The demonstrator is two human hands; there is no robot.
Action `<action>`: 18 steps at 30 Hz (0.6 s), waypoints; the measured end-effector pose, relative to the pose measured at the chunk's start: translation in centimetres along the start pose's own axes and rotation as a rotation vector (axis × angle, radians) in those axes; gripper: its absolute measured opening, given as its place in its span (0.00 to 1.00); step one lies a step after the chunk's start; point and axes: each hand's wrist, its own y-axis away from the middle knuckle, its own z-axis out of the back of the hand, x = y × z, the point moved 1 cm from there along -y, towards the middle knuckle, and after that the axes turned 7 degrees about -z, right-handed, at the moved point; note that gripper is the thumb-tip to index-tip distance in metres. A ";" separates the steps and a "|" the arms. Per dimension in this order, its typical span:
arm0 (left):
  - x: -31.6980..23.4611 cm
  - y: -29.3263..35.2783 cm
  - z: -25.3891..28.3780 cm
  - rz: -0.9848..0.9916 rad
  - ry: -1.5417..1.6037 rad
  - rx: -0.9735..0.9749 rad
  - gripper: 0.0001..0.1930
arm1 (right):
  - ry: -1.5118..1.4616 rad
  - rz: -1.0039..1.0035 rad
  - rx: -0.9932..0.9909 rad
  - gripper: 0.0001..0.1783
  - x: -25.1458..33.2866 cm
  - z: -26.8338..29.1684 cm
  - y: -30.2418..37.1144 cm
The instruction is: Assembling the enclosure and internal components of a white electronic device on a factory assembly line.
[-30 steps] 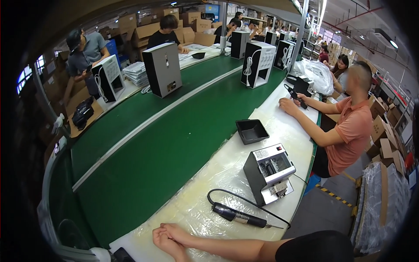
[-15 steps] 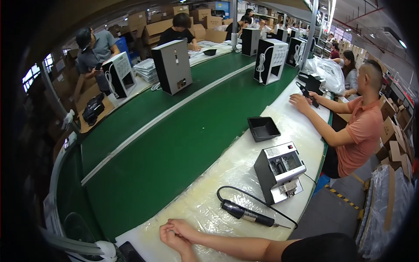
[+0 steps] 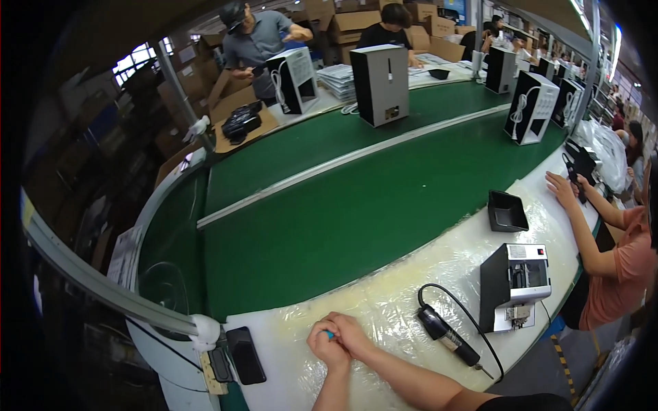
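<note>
My left hand (image 3: pixel 326 348) and my right hand (image 3: pixel 350 334) are together above the near part of the plastic-covered table. The left one is curled closed, and a small bright blue bit (image 3: pixel 330 335) shows between its fingers; its kind is too small to tell. The right one is closed too, its fingers pressed over the left, so whatever is in them is hidden. To their right lies a black electric screwdriver (image 3: pixel 449 335) with a cord. Behind it stands a grey and black screw feeder (image 3: pixel 515 284). A black phone (image 3: pixel 245 355) lies to the left of my hands.
A black plastic bin (image 3: pixel 507 212) sits beyond the screw feeder. The green conveyor belt (image 3: pixel 329 226) curves along the table and carries several black-and-white cabinets (image 3: pixel 531 109). At right, a co-worker in an orange shirt (image 3: pixel 627 274) handles a black tool. A metal post (image 3: pixel 103 274) rises at left.
The view has swung left, so the scene sits further right and the phone shows fully. My hands stay clasped; the blue bit between them is now visible.
</note>
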 end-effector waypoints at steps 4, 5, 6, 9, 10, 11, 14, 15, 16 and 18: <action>-0.1 -0.2 -0.3 -0.004 -0.028 -0.017 0.08 | 0.043 0.001 -0.009 0.14 0.1 0.0 0.2; -0.1 -0.3 -0.3 0.012 -0.050 -0.010 0.08 | 0.031 0.011 -0.029 0.14 0.0 -0.1 0.1; 0.0 -0.3 -0.3 0.011 -0.049 -0.008 0.08 | 0.018 0.022 -0.050 0.14 -0.1 -0.1 0.0; 0.3 -0.4 -0.2 -0.001 -0.085 -0.020 0.08 | 0.010 -0.004 -0.104 0.13 -0.4 0.0 -0.4; 0.1 -0.4 -0.3 0.004 -0.090 -0.003 0.08 | 0.012 -0.004 -0.106 0.13 -0.5 0.1 -0.4; 0.0 -0.3 -0.3 0.009 -0.095 0.013 0.08 | 0.004 0.012 -0.098 0.13 -0.6 0.1 -0.4; 0.0 -0.5 -0.2 0.017 -0.087 0.025 0.08 | -0.013 0.024 -0.090 0.13 -0.9 0.2 -0.7; 0.0 -0.5 -0.1 0.011 -0.088 0.020 0.08 | -0.023 0.022 -0.093 0.13 -1.0 0.2 -0.8; 0.1 -0.5 0.0 0.027 -0.087 0.022 0.08 | -0.018 0.016 -0.078 0.13 -1.0 0.0 -0.8; 0.1 -0.4 0.2 0.026 -0.089 0.011 0.08 | -0.005 0.012 -0.101 0.13 -0.8 0.1 -0.5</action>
